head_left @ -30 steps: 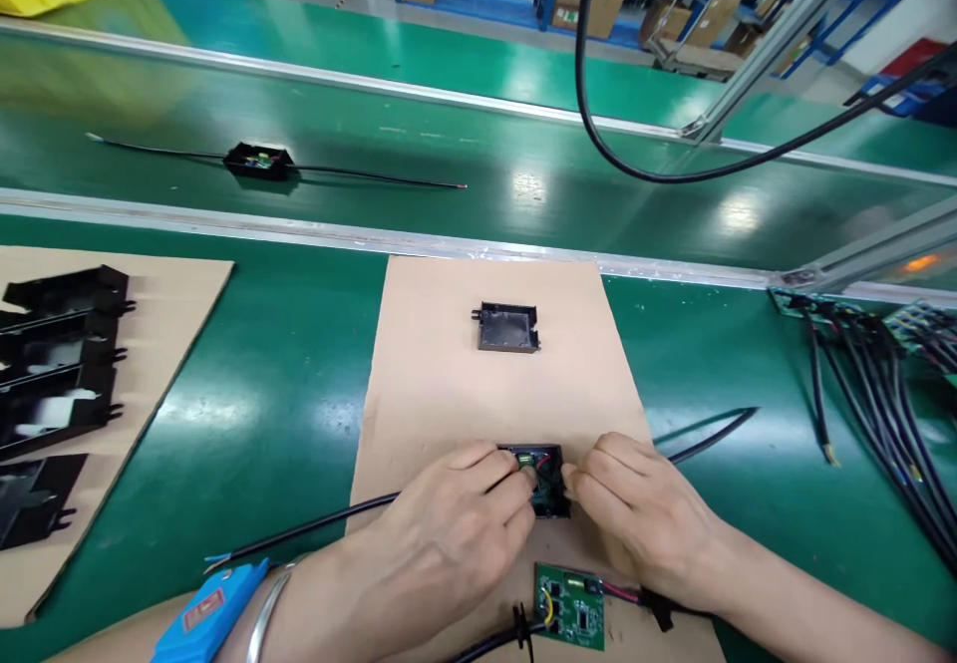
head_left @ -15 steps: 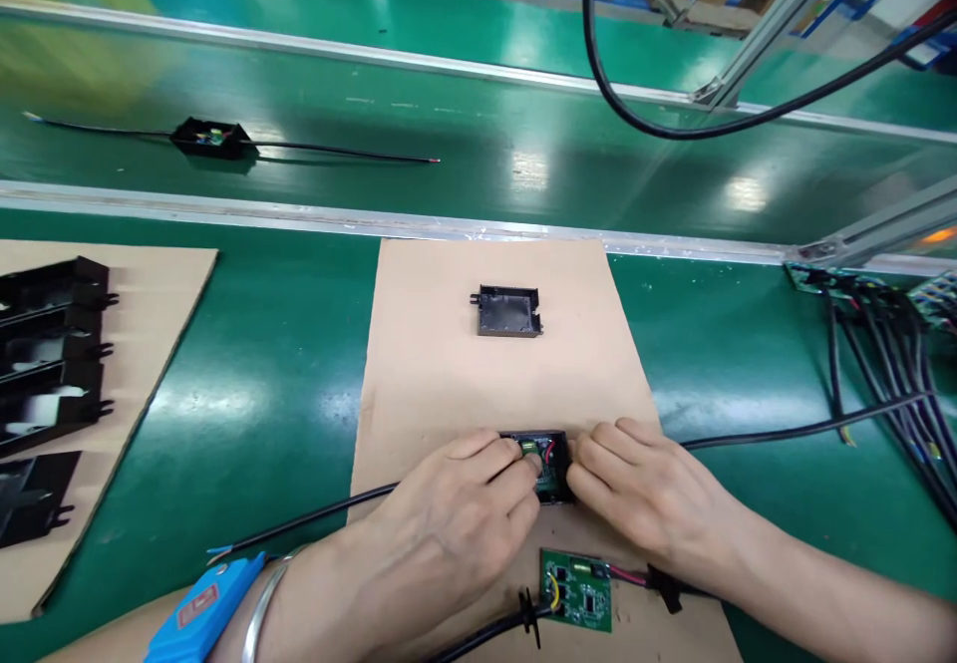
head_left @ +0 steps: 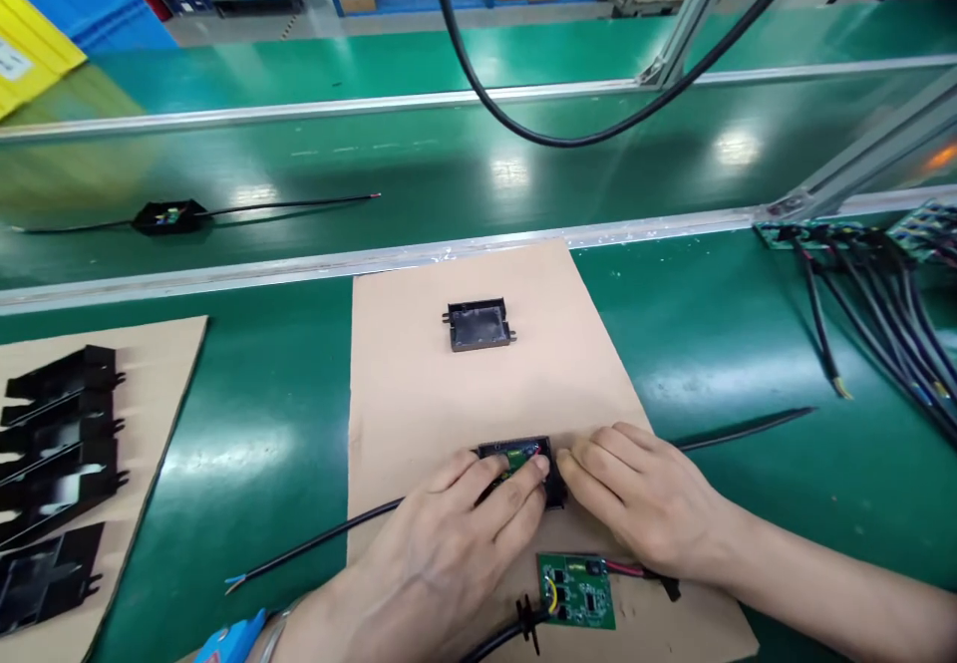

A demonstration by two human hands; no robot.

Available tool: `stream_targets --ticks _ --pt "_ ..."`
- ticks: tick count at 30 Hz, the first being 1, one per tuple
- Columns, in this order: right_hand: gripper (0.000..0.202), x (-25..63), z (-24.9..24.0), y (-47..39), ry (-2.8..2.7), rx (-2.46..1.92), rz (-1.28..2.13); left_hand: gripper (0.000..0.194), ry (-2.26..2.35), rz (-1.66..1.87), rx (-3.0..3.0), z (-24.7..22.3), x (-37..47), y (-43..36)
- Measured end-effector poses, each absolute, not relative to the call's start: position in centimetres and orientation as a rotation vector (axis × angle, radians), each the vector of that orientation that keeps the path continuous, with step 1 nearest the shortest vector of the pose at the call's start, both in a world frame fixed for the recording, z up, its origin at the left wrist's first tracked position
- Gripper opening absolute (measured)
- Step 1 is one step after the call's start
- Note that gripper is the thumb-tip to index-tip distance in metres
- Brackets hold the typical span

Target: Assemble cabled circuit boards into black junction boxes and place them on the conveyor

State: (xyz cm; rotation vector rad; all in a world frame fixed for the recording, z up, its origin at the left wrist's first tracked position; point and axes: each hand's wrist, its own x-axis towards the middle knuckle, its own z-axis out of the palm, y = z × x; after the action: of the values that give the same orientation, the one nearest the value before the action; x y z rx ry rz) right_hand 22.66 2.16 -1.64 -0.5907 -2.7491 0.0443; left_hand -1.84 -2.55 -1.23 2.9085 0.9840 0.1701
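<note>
A black plastic case [head_left: 554,489] with a green circuit board [head_left: 515,459] inside lies on the cardboard in front of me. The fingers of my left hand [head_left: 464,533] reach over its left side and press down on the board; the thumb is hidden. At the case's right end my right hand [head_left: 643,494] has its fingers drawn together around the black cable [head_left: 748,431] that comes out behind it. Another black cable [head_left: 321,538] with bared wire ends runs out to the left from under my left hand. Closer to me lies a second green circuit board [head_left: 587,593] with cables attached.
An open black case [head_left: 478,327] sits farther up the cardboard sheet [head_left: 404,384]. Several black cases [head_left: 67,444] stand on cardboard at left. Boards with bundled cables [head_left: 882,314] lie at right. A wired case [head_left: 170,216] rests beyond the metal rail; a thick cable [head_left: 553,140] hangs overhead.
The camera view has turned and shifted. My left fingers have moved rightward across the board, covering more of it. My right hand stays at the case's right end.
</note>
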Motion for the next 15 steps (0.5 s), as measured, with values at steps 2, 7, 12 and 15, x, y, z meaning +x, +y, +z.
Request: stream_targets --ticks 2,7,12,15 --pt "0.031 22.6 -1.7 2.1 -2.715 -0.562 0.001 0.039 1.004 0.179 2.907 -1.3 -1.7 -2.6" --pt "0.037 22.6 -1.5 2.5 -2.701 -0.527 -0.003 0.042 1.016 0.116 2.947 -0.7 -1.2 -2.6" --pt "0.035 23.0 -1.2 2.8 -2.712 -0.518 0.059 0.039 1.000 0.228 2.990 -0.5 -0.9 -2.5" --pt "0.034 23.0 -1.0 2.7 -2.738 -0.509 0.065 0.038 1.027 0.314 2.962 -0.7 -0.6 -2.5"
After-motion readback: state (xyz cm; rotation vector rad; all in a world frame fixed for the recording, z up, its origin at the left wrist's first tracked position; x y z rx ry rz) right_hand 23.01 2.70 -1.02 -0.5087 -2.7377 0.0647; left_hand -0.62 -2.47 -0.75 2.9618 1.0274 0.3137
